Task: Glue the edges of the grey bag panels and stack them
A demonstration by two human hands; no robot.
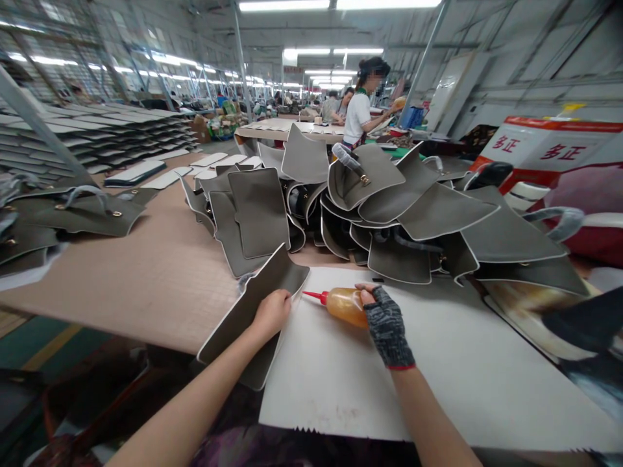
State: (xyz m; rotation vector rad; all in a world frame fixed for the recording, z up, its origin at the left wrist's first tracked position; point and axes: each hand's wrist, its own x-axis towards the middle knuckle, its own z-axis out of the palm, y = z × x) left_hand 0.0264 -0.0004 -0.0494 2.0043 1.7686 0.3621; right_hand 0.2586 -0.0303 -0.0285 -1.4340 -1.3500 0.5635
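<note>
A plastic squeeze bottle (344,306) with a red nozzle and amber liquid lies level in my right hand (387,324). That hand wears a dark grey fingerless glove and is closed round the bottle's base. My bare left hand (272,314) grips a folded grey-brown bag panel (243,327) with a pale edge, its fingers partly hidden. The red tip points left, close to the panel's edge beside my left fingers; whether it touches I cannot tell. Beneath both hands spreads a white board (335,383) with a few brown smudges.
Many similar grey-brown bag pieces (428,214) with wrapped handles are heaped behind the board. More lie on the brown table (146,279) at left. Flat panels are stacked far left. A red and white box (549,149) stands at right. A co-worker (357,117) stands beyond.
</note>
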